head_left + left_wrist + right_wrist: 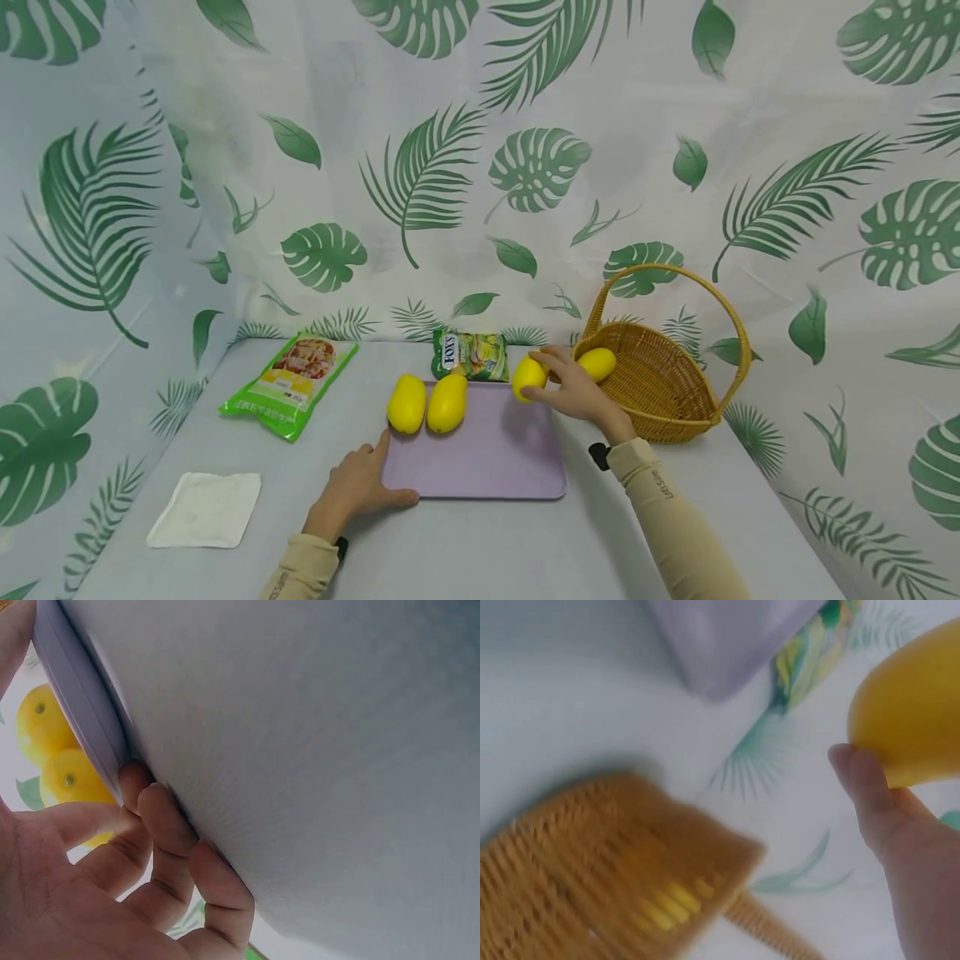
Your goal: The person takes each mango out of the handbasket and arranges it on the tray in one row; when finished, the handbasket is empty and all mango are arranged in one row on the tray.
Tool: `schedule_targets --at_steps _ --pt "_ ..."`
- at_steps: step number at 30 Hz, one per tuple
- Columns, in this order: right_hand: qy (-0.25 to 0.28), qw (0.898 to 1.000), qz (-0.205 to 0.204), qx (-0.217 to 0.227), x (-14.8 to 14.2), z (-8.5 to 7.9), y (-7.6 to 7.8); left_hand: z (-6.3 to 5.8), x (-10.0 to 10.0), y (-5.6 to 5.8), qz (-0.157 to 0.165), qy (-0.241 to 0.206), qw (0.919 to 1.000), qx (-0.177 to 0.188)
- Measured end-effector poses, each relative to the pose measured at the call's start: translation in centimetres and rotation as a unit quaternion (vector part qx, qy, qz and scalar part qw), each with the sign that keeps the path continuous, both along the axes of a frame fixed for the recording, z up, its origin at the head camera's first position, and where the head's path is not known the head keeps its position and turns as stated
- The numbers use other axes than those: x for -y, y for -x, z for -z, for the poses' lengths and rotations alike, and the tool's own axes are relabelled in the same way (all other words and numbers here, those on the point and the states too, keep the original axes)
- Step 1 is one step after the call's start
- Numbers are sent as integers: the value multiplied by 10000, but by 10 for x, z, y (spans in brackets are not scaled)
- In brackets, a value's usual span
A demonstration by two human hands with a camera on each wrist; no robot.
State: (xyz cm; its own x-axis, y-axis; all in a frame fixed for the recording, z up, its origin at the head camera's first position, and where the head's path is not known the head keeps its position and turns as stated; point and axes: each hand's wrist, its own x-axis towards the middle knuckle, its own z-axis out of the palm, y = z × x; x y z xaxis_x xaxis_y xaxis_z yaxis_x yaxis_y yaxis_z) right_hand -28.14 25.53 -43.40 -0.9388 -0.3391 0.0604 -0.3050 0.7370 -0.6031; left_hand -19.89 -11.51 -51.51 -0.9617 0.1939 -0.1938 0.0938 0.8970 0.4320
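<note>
My right hand (573, 389) grips a smooth yellow oval fruit (528, 378) above the right back part of a light purple tray (480, 462). In the right wrist view, the same fruit (911, 712) is partly cut off by the frame edge. Two more yellow fruits (407, 404) lie side by side at the tray's left back. My left hand (360, 483) holds the tray's front left corner, its thumb along the front edge and its fingers at the left side. Another yellow fruit (598, 364) lies in a wicker basket (660, 375) to the right.
Behind the tray lies a green FOX'S packet (472, 356). A green and yellow food bag (296, 379) lies at the back left, with a white square packet (206, 510) in front of it. The basket's tall handle (738, 333) arches up. A leaf-patterned curtain (420, 283) stands behind the table.
</note>
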Motion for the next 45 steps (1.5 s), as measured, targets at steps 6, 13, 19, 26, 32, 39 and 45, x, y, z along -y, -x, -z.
schedule_targets --at_steps 6,13,19,26,32,39,45 --pt "-43 9998 -176 102 18 10 2 1 1 0 18 -53 10000 -6" --pt "-81 9992 -330 205 36 18 5 0 2 -1 20 -70 10000 -14" --pt "-242 9986 -403 234 45 22 8 -1 2 0 33 -71 10000 -35" --pt "-565 9957 -678 267 54 31 14 -1 2 1 10 -71 10000 -13" --pt "-927 9916 -813 390 62 35 16 1 2 1 24 -107 9999 19" --pt "-1032 9897 -948 293 67 39 20 1 2 1 -5 -118 9999 -21" --pt "-1035 9885 -1051 340 69 45 24 -1 2 -1 -16 -137 9999 -9"
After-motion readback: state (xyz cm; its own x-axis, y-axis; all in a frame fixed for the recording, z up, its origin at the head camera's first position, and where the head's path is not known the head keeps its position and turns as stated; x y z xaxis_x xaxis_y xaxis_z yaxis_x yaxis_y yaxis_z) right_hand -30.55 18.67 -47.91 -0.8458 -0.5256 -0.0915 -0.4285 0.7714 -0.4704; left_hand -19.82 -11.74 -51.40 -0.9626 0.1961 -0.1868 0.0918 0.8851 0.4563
